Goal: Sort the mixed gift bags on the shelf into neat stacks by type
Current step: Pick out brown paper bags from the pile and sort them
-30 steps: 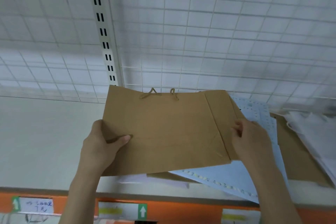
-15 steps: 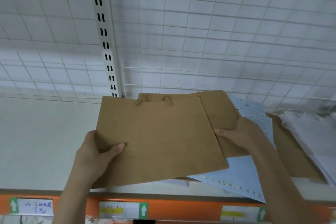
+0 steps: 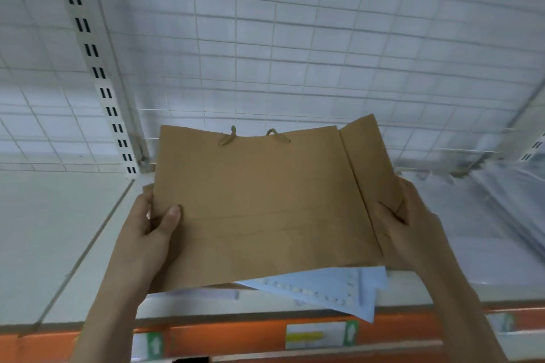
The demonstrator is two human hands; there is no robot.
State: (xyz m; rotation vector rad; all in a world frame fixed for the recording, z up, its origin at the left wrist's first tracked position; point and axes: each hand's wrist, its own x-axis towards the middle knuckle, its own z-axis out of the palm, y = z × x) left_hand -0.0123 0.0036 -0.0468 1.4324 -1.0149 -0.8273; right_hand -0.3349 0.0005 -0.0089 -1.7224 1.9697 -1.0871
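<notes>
— Fingers (image 3: 172,215) first: what are they doing?

— Left hand (image 3: 150,233) pinches the left edge of a flat brown bag (image 3: 259,203), thumb on top, other fingers hidden beneath. Right hand (image 3: 410,224) grips the bag's right side at the folded gusset, thumb pressed along the crease.

— Where is the bag?

— Held just over the front of the shelf (image 3: 59,230), twisted-cord handles (image 3: 253,137) pointing toward the wire grid (image 3: 324,53) at the back. Under it a pale blue bag (image 3: 324,289) with a dotted border pokes out over the shelf's orange lip (image 3: 236,333). Whether the brown bag touches it cannot be told.

— And the step in hand?

— By the look of it, a brown bag is being separated from the mixed pile for its own stack. Bare shelf lies to the left, white bags (image 3: 501,215) to the right.

— Next move?

— Probably flattening the gusset, then laying the bag square on the open shelf, edges lined up, without dragging the blue bag along.

— Arm pose?

— Both forearms reach up and forward, hands level at opposite edges.
</notes>
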